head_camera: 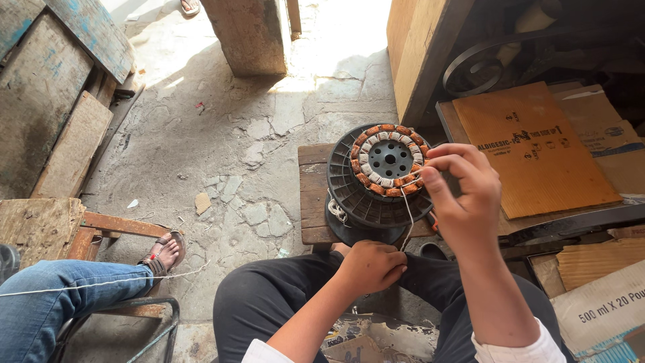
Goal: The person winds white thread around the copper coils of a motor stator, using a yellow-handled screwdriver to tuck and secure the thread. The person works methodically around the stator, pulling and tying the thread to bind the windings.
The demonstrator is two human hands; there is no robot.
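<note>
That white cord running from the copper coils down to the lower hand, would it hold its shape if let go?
Probably not: the white cord is thin and looks taut only between the right hand and left hand. Released, it would likely go limp. It seems very light.

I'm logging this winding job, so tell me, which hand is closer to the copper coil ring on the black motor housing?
Right. The right hand pinches at the rim of the copper coil ring, touching it. The left hand is lower, near the person's lap, gripping the white cord below the motor.
</note>
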